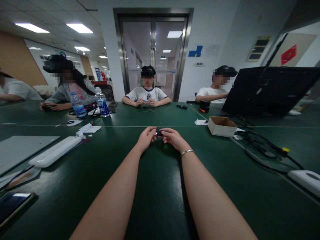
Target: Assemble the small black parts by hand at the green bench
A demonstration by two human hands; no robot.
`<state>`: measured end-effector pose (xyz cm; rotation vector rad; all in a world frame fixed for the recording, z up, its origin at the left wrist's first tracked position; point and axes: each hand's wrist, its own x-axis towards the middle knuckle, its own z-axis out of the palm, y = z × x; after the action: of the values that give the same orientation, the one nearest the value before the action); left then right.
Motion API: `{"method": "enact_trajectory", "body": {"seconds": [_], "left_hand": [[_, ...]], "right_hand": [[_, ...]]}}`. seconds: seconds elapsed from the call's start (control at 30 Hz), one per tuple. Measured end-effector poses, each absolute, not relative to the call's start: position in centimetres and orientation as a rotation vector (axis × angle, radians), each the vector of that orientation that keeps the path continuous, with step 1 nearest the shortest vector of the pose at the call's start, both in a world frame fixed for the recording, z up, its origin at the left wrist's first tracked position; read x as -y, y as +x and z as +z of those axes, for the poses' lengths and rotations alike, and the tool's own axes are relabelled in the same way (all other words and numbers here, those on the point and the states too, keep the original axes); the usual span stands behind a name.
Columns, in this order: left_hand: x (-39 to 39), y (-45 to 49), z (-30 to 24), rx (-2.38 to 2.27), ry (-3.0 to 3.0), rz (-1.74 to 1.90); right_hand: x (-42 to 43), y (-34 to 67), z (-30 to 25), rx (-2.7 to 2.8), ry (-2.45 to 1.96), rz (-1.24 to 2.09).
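Observation:
Both my hands meet over the green table [160, 186], with a small black object with a silvery end [159, 133] between them. The fingers of my left hand [147, 138] pinch its silvery left end. My right hand [174, 138], with a silver bracelet [187, 152] at the wrist, grips the black right end between thumb and fingers. The object is too small and too covered by fingertips to tell its exact kind. It is held roughly level, just above the tabletop.
To the left lie a white power strip [56, 151], a laptop [25, 148] and a phone [15, 205]. Two bottles [102, 103] stand farther back. On the right are an open cardboard box [222, 128], black cables [268, 146] and a monitor [270, 90]. Several people sit around the table.

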<state>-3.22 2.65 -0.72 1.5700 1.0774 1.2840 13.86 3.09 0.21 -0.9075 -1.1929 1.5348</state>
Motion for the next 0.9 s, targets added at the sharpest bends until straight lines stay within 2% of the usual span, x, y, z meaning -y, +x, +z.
{"method": "enact_trajectory", "body": {"seconds": [0.63, 0.9], "left_hand": [[-2.4, -2.93, -0.31, -1.128, 1.548, 1.292], [-2.47, -3.2, -0.35, -1.126, 1.581, 1.33]], "right_hand": [[-3.01, 13.84, 0.3, 1.206, -0.933, 1.512], [-2.73, 13.87, 0.86, 1.373, -0.884, 1.524]]}}
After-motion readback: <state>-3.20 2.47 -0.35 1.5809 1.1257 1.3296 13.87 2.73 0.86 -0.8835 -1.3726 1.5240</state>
